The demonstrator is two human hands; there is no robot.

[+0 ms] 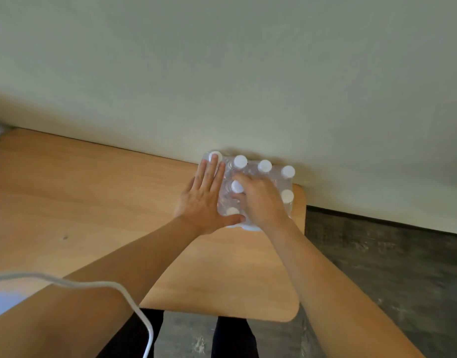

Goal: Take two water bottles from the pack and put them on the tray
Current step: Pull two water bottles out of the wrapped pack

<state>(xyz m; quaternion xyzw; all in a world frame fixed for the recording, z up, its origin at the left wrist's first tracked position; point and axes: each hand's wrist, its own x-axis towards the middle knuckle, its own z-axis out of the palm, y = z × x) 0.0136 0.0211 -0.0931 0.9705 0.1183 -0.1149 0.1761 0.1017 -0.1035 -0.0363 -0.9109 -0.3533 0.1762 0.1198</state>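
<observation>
left hand (200, 200) flat on clear-plastic pack (258, 182) | right hand (261, 200) grip clamped on round white-capped bottle (237, 187)

No readable txt, labels or nos. anywhere, incl. on the bottle pack (255, 177).

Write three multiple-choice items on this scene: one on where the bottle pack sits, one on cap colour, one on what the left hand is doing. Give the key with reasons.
1. Where does the pack of water bottles sit on the table?
A. At the far right corner, against the wall
B. At the near left edge
C. On the floor

2. What colour are the bottle caps?
A. Blue
B. White
C. Red

3. What is the left hand doing?
A. Lifting a bottle clear
B. Hanging off the table
C. Lying flat, fingers spread, on the pack's left side

Key: 1 A, the pack touches the wall by the table's far right corner. 2 B, every visible cap is white. 3 C, the palm lies open while the right hand closes around a middle cap.
</observation>
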